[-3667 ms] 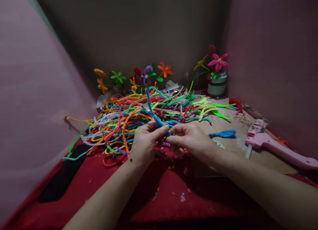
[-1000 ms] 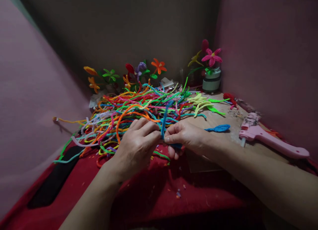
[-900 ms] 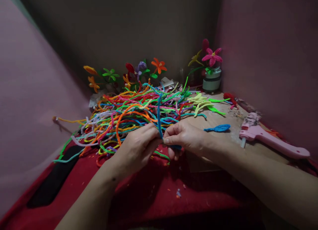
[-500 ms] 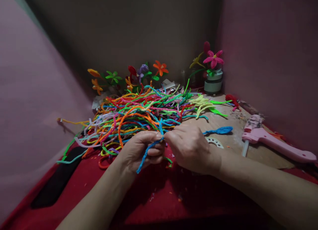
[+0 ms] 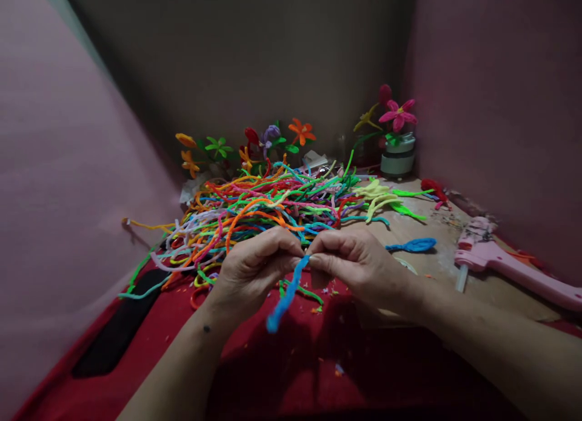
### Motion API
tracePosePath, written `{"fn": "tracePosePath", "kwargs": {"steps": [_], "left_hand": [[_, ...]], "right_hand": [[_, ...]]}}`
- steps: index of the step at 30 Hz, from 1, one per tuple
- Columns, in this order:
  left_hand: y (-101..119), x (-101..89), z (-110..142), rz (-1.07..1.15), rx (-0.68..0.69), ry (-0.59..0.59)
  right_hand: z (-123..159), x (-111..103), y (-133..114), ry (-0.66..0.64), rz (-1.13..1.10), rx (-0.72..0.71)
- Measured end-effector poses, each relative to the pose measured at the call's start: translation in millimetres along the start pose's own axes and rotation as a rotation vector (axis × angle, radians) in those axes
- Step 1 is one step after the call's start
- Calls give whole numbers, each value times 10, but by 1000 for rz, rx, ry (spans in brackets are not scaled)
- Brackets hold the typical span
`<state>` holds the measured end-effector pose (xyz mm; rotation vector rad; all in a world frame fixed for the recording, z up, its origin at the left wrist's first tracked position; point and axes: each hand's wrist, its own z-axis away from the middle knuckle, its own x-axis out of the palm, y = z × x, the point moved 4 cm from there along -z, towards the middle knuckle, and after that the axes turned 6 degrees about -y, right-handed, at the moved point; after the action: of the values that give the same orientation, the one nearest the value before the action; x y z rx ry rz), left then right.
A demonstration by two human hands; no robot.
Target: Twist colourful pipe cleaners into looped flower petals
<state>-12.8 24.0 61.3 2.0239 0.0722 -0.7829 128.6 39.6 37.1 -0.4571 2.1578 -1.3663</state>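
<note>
A fuzzy blue pipe cleaner (image 5: 287, 296) is pinched between both hands, its loose end hanging down toward me. My left hand (image 5: 257, 269) grips it between thumb and forefinger. Close against it, my right hand (image 5: 359, 263) pinches the same piece at its upper end; the fingers hide part of it there. Behind the hands spreads a heap of many-coloured pipe cleaners (image 5: 254, 196). To the right of my right hand lies a looped blue petal shape (image 5: 416, 245) on a tan board.
A pink glue gun (image 5: 509, 263) rests on the tan board (image 5: 436, 287) at right. Pipe-cleaner flowers (image 5: 302, 131) stand at the back, with a lidded jar (image 5: 398, 157) beside them. A black strip (image 5: 113, 324) lies on the red cloth (image 5: 254, 372) at left.
My hands have turned, with the fingertips now close together on the blue pipe cleaner. Its upright upper part no longer shows, and its loose end hangs lower. The whole view has shifted slightly.
</note>
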Motion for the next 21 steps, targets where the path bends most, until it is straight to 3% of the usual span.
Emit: {"fn": "tracePosePath", "kwargs": {"steps": [3, 6, 9, 11, 17, 21], "left_hand": [[-83, 58, 10, 46, -185, 13], [-175, 140, 13, 254, -378, -15], [-214, 176, 10, 348, -449, -43], [-212, 157, 6, 311, -427, -42], [-211, 86, -20, 178, -343, 27], [-202, 80, -35, -79, -231, 154]], "right_hand": [[40, 3, -23, 69, 220, -75], [96, 32, -31, 139, 482, -187], [110, 55, -10, 168, 581, -228], [76, 45, 20, 143, 465, -158], [-48, 15, 159, 22, -264, 249], [-63, -18, 226, 98, -295, 283]]}}
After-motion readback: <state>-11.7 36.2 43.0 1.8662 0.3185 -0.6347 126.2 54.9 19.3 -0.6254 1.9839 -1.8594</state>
